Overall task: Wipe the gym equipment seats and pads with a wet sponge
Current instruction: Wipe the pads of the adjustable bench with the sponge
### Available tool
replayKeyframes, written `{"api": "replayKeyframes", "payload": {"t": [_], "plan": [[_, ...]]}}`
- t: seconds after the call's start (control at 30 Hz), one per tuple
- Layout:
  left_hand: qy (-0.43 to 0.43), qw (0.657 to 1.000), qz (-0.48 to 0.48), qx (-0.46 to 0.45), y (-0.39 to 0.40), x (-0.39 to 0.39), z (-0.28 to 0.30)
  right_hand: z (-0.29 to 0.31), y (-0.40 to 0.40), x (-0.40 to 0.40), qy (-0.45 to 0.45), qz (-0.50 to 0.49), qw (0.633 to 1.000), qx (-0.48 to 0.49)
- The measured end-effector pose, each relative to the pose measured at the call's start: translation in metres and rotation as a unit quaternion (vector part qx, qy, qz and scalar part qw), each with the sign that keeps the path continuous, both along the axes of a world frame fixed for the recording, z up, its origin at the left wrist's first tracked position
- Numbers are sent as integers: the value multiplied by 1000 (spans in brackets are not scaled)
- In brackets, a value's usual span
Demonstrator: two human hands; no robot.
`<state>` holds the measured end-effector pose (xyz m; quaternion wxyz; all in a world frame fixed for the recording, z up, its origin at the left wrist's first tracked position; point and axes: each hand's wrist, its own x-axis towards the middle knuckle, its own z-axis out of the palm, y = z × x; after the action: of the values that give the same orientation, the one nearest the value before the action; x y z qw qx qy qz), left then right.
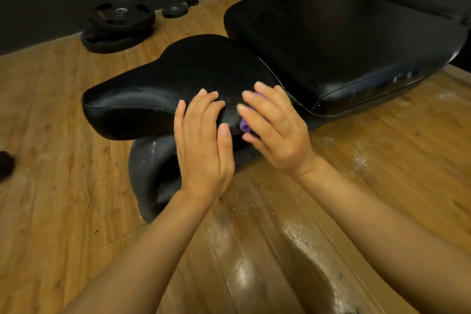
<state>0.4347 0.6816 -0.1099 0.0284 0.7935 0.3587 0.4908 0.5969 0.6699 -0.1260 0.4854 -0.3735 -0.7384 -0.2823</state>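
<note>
purple sponge (245,123) pressed on black seat (163,89) under right hand (276,132); left hand (202,145) flat, fingers straight.

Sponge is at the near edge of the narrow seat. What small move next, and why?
Probably sweep the right hand with the purple sponge leftward along the narrow seat edge. The left hand rests flat there and should slide clear first.

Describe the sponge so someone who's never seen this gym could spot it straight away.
Find the black bench on the wooden floor, then its narrow seat pad in front. At that pad's near edge, the right hand presses the sponge, mostly hidden beneath the fingers. It is the only purple thing in view.
</note>
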Motion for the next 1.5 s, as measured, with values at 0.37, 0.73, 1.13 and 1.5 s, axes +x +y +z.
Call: {"api": "replayKeyframes", "payload": {"t": [0.37,0.73,1.13,1.5], "plan": [[10,999,16,-29,-10,4,4,0,-2,-15,322,-19,945,-50],[99,995,1,-10,-2,-14,2,-3,0,-7,53,34,998,19],[161,986,47,4,-8,-4,2,9,-7,-1,159,45,982,-93],[187,979,54,64,-1,-6,-4,24,-5,7,58,73,988,-122]]}}
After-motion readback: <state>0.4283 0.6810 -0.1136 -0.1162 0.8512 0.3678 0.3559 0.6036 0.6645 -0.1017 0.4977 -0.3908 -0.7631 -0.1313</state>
